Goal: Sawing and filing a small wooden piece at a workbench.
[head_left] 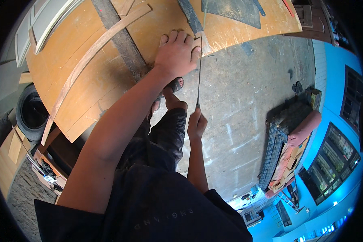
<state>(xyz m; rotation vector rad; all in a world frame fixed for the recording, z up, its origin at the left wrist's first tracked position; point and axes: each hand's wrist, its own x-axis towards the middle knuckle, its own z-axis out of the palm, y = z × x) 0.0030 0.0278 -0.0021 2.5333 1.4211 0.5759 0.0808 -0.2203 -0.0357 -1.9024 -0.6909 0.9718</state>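
Observation:
My right hand (pixel 197 124) is closed around the handle of a hand saw, well out past the table edge. Its thin blade (pixel 199 76) appears edge-on and runs away from me to a light piece of wood (pixel 205 43) at the edge of the wooden tabletop (pixel 105 86). Bent over this wood's left side, my left hand (pixel 176 54) presses it down, thumb close beside the blade. The underside of the left fingers is hidden.
A long curved wood strip (pixel 82 64) and a dark flat bar (pixel 127 48) lie across the tabletop. A dark sheet (pixel 234 12) is at the far side. A tyre (pixel 32 111) stands at left, and a cushioned seat (pixel 284 137) stands on the concrete floor at right.

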